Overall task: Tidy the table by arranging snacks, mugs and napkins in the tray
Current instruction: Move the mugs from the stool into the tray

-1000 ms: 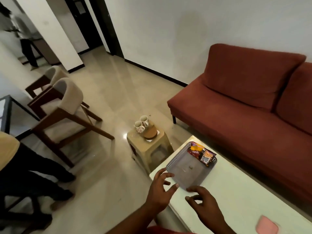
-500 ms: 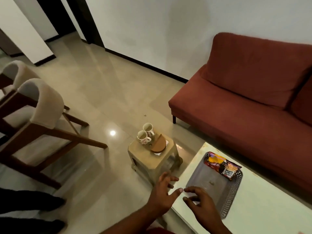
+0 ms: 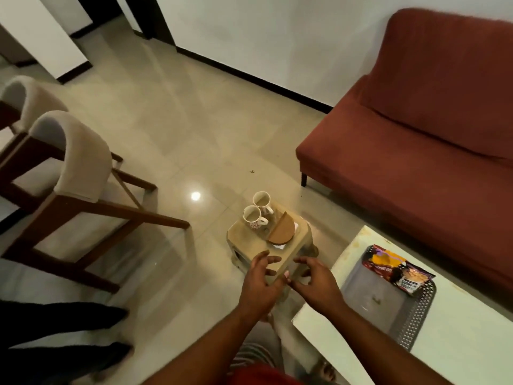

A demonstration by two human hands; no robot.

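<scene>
Two white mugs stand side by side on a small beige stool (image 3: 249,247): the nearer mug (image 3: 253,217) and the farther mug (image 3: 262,202). Beside them lies a brown half-round wooden holder (image 3: 282,232) on a white napkin (image 3: 280,246). A grey perforated tray (image 3: 388,298) sits on the white table (image 3: 458,337) at the right, with two snack packets (image 3: 397,269) at its far end. My left hand (image 3: 262,284) and my right hand (image 3: 316,284) hover over the stool's near edge, fingers spread, holding nothing.
A rust-red sofa (image 3: 416,140) runs along the right behind the table. Two wooden chairs with beige backs (image 3: 72,173) stand at the left. Another person's dark-clad legs (image 3: 63,337) reach in from the lower left. The tiled floor lies between stool, chairs and wall.
Both hands left the tray's near edge on the table and moved left, over the stool. The view swung down and left, so the stool and mugs look closer.
</scene>
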